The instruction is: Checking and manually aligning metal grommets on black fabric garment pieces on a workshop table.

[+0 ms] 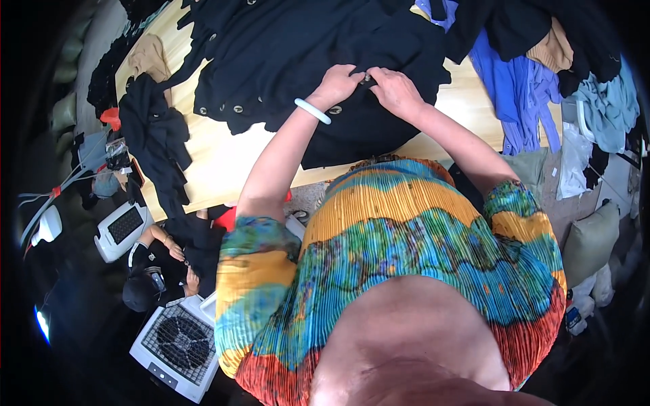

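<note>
From my remote seat I saw the pale wooden surface (pixel 223 162) spread across the upper view, its far edge cut off and much of its top buried under cloth. The black garment (pixel 291 51) lay on it at twelve o'clock, running out of the view at the top; its dark folds merged, so I could not make out its cut. The wearer's pleated, many-coloured top (pixel 393 243) filled six o'clock and hid part of the near edge. At eight o'clock a co-worker in a dark cap (pixel 140 293) sat low, legs lost in shadow. Blue-violet cloth (pixel 497 88) hung at two o'clock, partly covered by black fabric. The white cooler (pixel 183 342) stood between seven and eight.

The left hand (pixel 338 84), below a pale bracelet (pixel 312 111), and the right hand (pixel 398 93) met near twelve o'clock. Each grip was closed on the garment's cloth, though I could not see the undersides of the fingertips. Between them showed a small button (pixel 367 77), too partly covered for me to read its shape.
</note>
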Available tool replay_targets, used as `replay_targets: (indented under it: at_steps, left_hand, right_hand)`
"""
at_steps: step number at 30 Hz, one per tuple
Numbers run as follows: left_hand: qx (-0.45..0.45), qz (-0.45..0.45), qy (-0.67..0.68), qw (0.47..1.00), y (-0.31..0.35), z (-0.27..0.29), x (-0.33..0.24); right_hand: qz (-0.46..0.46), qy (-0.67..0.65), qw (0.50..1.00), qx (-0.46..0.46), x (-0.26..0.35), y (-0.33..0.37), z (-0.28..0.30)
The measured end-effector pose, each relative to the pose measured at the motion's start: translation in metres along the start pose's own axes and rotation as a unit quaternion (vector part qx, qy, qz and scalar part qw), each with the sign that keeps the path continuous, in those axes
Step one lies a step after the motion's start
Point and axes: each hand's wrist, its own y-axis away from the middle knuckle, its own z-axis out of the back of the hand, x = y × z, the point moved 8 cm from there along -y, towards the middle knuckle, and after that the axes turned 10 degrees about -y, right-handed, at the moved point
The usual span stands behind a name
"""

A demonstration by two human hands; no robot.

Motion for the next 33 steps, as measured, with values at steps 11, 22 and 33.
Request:
replay_targets:
  at_steps: [11,22,33]
  left_hand:
    - [-0.113,-0.112,-0.157,0.975,0.034,-0.01,-0.025]
    - [-0.194,-0.15,-0.092,0.965,0.036,-0.002,-0.023]
    - [-0.127,-0.185,-0.056,0.973,0.033,-0.002,-0.019]
  right_hand:
    - [0.05,0.082,0.995,0.04,0.009,0.003,0.0]
    - [0.015,0.073,0.994,0.078,0.009,-0.004,-0.004]
    - [-0.119,-0.051,0.984,0.126,-0.008,-0.002,-0.007]
